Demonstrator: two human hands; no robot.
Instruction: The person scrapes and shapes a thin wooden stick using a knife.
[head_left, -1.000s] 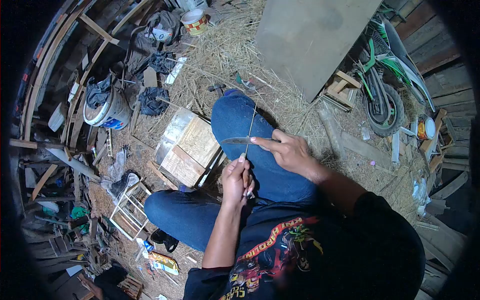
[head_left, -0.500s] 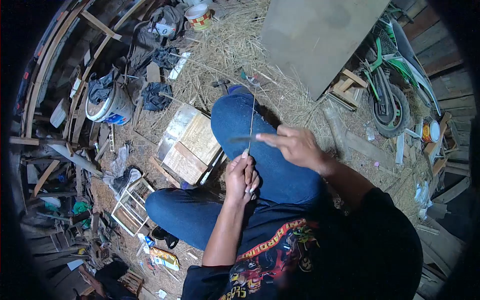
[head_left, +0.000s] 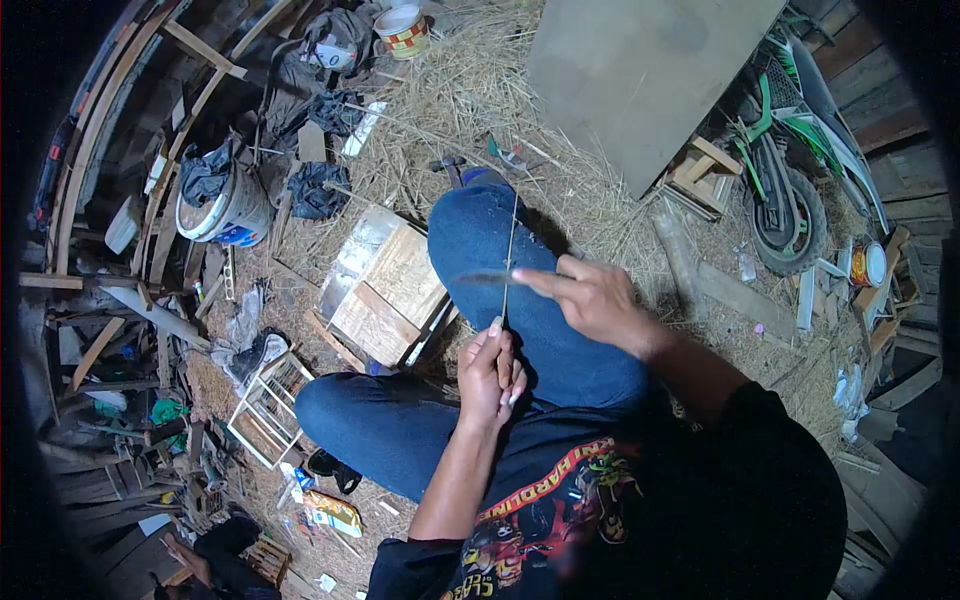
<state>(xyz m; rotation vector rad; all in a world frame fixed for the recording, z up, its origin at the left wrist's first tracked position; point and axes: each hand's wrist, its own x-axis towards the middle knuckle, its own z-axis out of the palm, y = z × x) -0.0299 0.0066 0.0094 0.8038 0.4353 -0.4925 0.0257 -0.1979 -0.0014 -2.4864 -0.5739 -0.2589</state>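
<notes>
A thin stick (head_left: 513,232) runs up across the raised knee in blue jeans (head_left: 470,225). Its lower end is pinched in my left hand (head_left: 489,377), whose fingers are curled closed. My right hand (head_left: 598,303) is wrapped round the handle of a knife, with the index finger stretched along it. The knife blade (head_left: 480,278), blurred by motion, points left and lies across the stick, just above my left hand. Whether the blade touches the stick is not clear.
A wooden box (head_left: 385,295) stands left of the knee, a small wooden frame (head_left: 270,408) below it. Farther out are a white bucket (head_left: 228,212), a large board (head_left: 640,80) and a green motorbike (head_left: 785,205). Another person's hand (head_left: 187,556) shows at the lower left.
The knife in my right hand has shifted slightly along the stick and its blade is now blurred. My left hand keeps its pinch. The whole view has drifted a little.
</notes>
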